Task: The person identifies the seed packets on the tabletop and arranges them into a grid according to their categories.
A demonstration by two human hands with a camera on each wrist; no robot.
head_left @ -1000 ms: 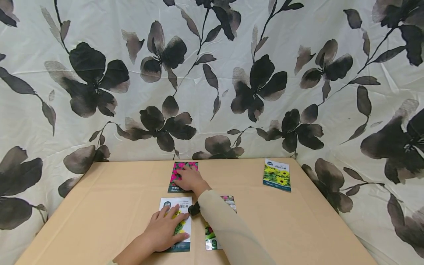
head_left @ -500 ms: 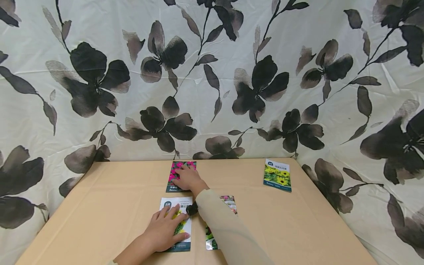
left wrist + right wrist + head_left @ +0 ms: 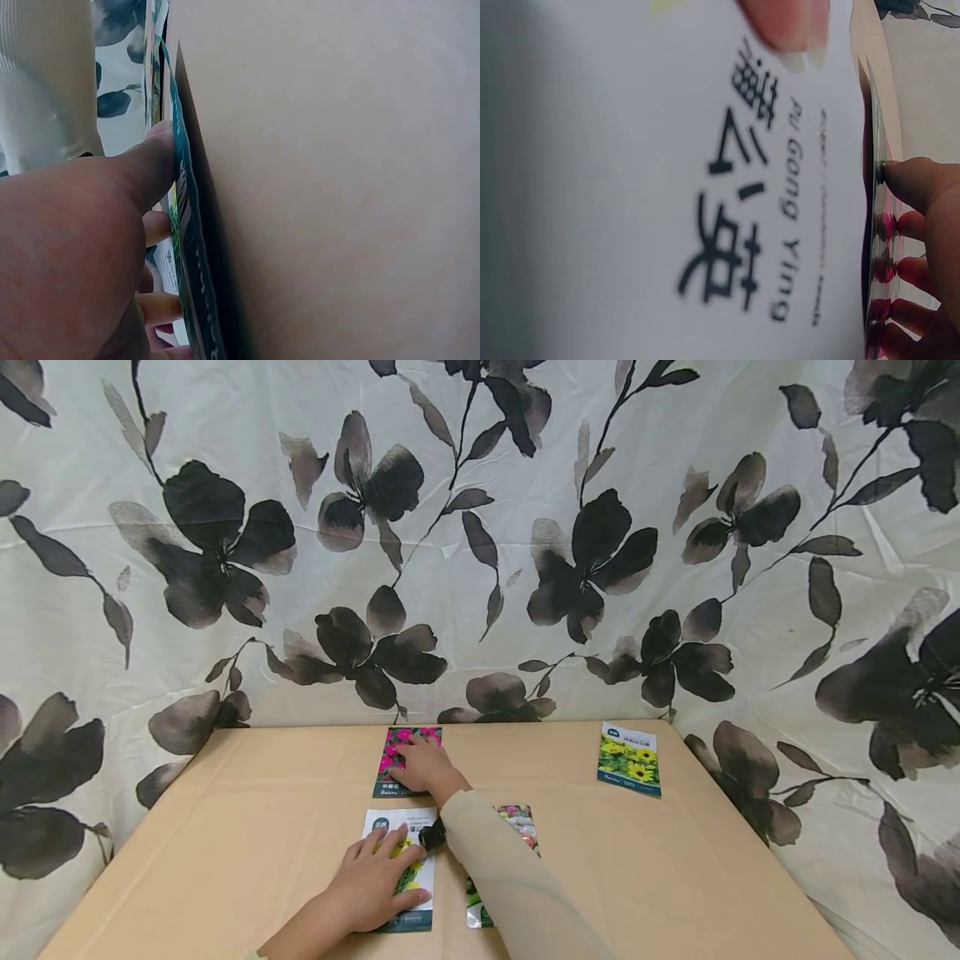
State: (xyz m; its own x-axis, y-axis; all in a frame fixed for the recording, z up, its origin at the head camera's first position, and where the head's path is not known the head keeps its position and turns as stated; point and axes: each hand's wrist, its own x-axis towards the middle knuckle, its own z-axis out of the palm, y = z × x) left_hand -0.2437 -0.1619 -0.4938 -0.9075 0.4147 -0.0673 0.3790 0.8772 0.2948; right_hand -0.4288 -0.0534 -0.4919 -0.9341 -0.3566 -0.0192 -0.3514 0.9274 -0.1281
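My left hand [image 3: 371,881] rests spread on a white seed packet [image 3: 416,906] with yellow flowers and a dark teal base. In the left wrist view its thumb and fingertips touch the packet's face. Farther back, my right hand [image 3: 426,768] lies on a seed packet with magenta flowers [image 3: 388,781] near the table's far edge. Its fingertips press on that packet's face in the right wrist view, where the white packet's large printed characters [image 3: 731,184] fill the foreground. Under my right forearm, another flower seed packet [image 3: 517,818] is partly hidden by the sleeve.
A seed packet with yellow flowers [image 3: 628,760] lies toward the far right of the tan tabletop [image 3: 660,877]. Behind the table hangs a white cloth with dark flowers [image 3: 480,560]. A small black device [image 3: 432,835] sits at my right wrist.
The magenta-flower packet has slid slightly left under my right hand, and the right forearm has shifted left with it. My left hand and the white packet have stayed in place.
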